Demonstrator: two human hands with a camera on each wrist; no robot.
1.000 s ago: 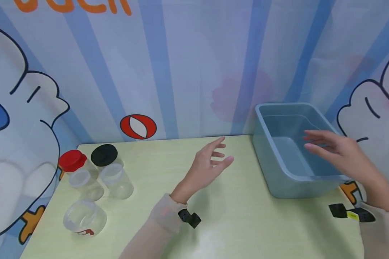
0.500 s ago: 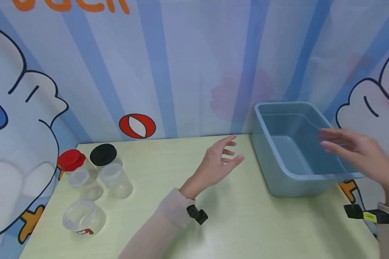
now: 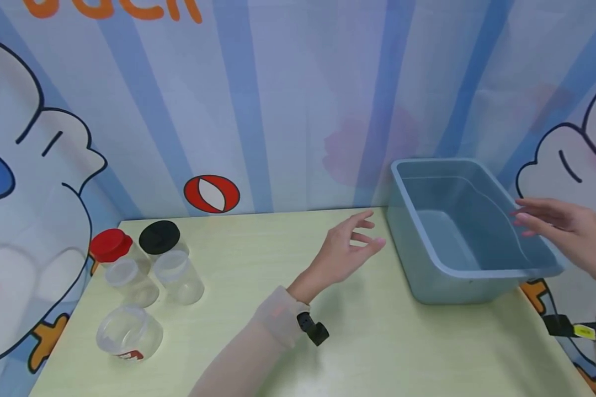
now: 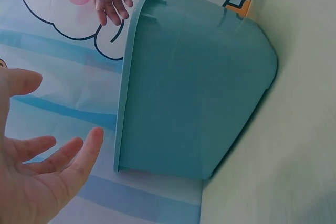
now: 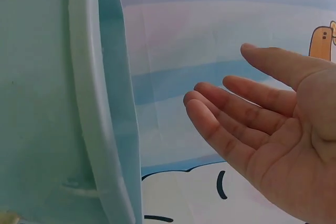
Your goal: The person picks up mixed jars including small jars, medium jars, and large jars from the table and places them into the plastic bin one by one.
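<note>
A blue-grey plastic bin (image 3: pixel 414 251) stands at the table's right rear, its inside bare in the head view. My left hand (image 3: pixel 345 251) hovers left of the bin, fingers relaxed and apart from its wall. Over the bin's right rim hangs my right hand (image 3: pixel 568 229), fingers loosely extended and holding nothing. In the left wrist view my left hand (image 4: pixel 42 177) has spread fingers beside the bin (image 4: pixel 194 87). The right wrist view shows my right hand (image 5: pixel 273 124) palm visible, a gap between it and the bin's rim (image 5: pixel 89 77).
At the table's left stand a jar with a red lid (image 3: pixel 111 245), a jar with a black lid (image 3: pixel 160 237), two clear jars (image 3: pixel 134 284) (image 3: pixel 180 278) and a wide clear container (image 3: pixel 131 333). A printed curtain (image 3: pixel 298 110) hangs behind the table (image 3: pixel 258 264).
Both hands have moved to the right, the left toward the bin's left wall and the right toward its right rim. The bin and jars stay where they were.
</note>
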